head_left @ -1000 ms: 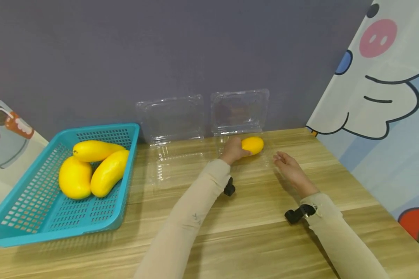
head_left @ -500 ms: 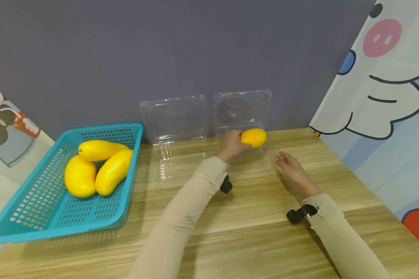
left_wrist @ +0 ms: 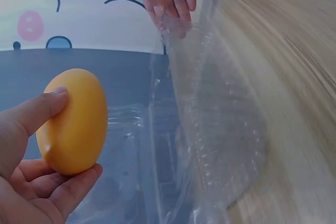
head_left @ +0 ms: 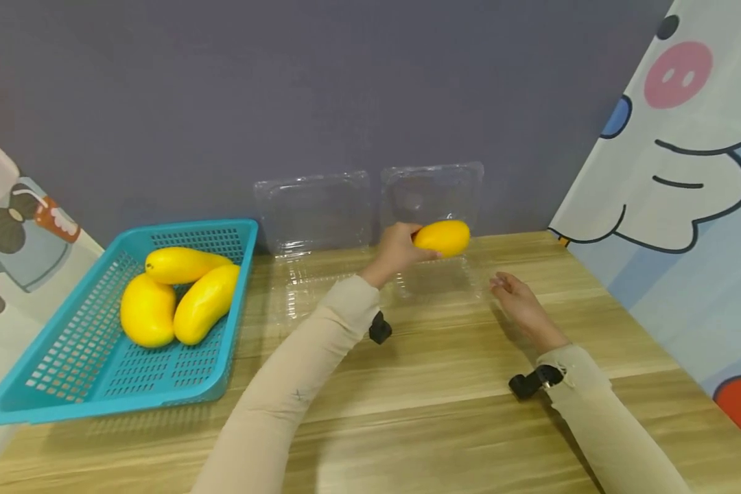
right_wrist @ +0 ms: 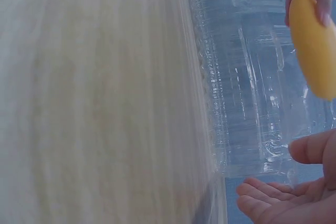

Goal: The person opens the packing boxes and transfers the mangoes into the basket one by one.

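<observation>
My left hand (head_left: 400,248) holds a yellow mango (head_left: 446,238) between thumb and fingers, raised above the right clear plastic clamshell box (head_left: 440,283). The left wrist view shows the mango (left_wrist: 79,124) upright in the grip, apart from the plastic. Beside the box's right edge is my right hand (head_left: 520,307), holding nothing. In the right wrist view its thumb and fingers (right_wrist: 262,198) are spread apart near the box corner; whether they touch the plastic I cannot tell. That box's lid (head_left: 432,189) stands raised against the grey wall.
A second clear clamshell box (head_left: 321,281) lies to the left with its lid (head_left: 315,206) up. Further left, a turquoise plastic basket (head_left: 222,370) holds several yellow mangoes (head_left: 206,305). The grey wall (head_left: 321,89) borders the wooden table (head_left: 420,412) at the back.
My left hand has lifted the mango up out of the right box and drawn back slightly left. The right hand stays nearly where it was. The view has shifted slightly.
</observation>
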Tool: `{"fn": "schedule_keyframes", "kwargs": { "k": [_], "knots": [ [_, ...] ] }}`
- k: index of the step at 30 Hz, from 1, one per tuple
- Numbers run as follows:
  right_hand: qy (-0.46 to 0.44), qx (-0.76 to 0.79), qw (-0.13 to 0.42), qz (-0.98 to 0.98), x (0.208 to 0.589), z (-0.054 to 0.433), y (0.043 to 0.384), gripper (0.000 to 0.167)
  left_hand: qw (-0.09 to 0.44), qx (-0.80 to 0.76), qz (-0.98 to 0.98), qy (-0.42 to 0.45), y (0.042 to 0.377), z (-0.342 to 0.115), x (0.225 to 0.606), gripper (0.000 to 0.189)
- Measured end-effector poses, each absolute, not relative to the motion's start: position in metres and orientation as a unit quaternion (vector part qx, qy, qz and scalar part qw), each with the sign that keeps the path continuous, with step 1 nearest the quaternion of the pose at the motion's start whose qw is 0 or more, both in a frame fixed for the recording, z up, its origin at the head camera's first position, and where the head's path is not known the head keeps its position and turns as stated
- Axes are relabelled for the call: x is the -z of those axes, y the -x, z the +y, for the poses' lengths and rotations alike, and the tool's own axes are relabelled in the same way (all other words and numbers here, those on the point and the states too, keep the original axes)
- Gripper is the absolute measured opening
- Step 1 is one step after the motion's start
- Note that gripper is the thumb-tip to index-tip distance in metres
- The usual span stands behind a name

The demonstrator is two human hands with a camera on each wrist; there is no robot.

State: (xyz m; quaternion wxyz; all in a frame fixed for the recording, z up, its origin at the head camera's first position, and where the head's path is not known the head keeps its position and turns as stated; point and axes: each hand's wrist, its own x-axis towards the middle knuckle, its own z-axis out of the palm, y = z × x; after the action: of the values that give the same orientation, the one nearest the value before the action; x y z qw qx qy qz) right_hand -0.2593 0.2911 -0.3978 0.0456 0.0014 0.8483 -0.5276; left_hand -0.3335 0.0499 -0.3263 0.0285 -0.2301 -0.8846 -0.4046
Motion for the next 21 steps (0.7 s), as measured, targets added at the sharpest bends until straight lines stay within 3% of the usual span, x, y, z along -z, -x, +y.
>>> {"fn": "schedule_keyframes", "kwargs": {
  "k": [21],
  "knots": [
    [0.010,0.522,0.046,0.852,0.398,0.291,0.259,0.058,0.020,0.374,-0.899,0.227,0.300,0.004,0.294,0.057]
  ]
}}
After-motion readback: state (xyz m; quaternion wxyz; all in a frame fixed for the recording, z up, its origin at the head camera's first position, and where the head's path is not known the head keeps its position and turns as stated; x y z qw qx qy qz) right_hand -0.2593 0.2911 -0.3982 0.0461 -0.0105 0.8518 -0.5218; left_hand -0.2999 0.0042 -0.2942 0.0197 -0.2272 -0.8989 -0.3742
